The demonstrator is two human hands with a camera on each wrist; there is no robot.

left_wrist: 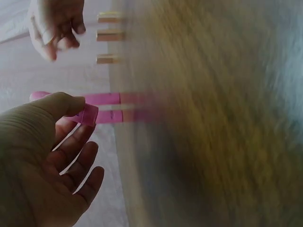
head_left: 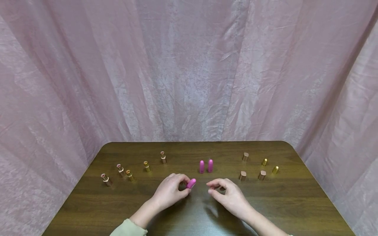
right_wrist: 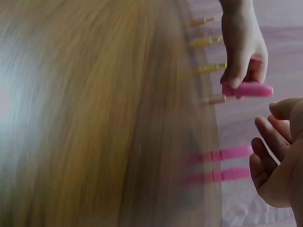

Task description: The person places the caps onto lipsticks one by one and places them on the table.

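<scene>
My left hand (head_left: 171,190) pinches a pink lipstick (head_left: 191,183) between thumb and fingertips, its rounded end tilted up and to the right. The left wrist view shows the thumb lying across this tube near its flat end. To the right, my right hand (head_left: 231,196) hovers over the table with loosely bent fingers (right_wrist: 272,137) and nothing between them. Just beyond both hands, two pink lipsticks (head_left: 201,167) stand upright side by side, their caps on.
On the left of the wooden table (head_left: 183,149) stand three rose-gold lipstick bases (head_left: 163,160) and two gold ones (head_left: 147,167), uncapped. Three rose-gold caps (head_left: 245,157) and two gold caps (head_left: 275,170) stand at the right. A pink curtain (head_left: 189,72) hangs behind.
</scene>
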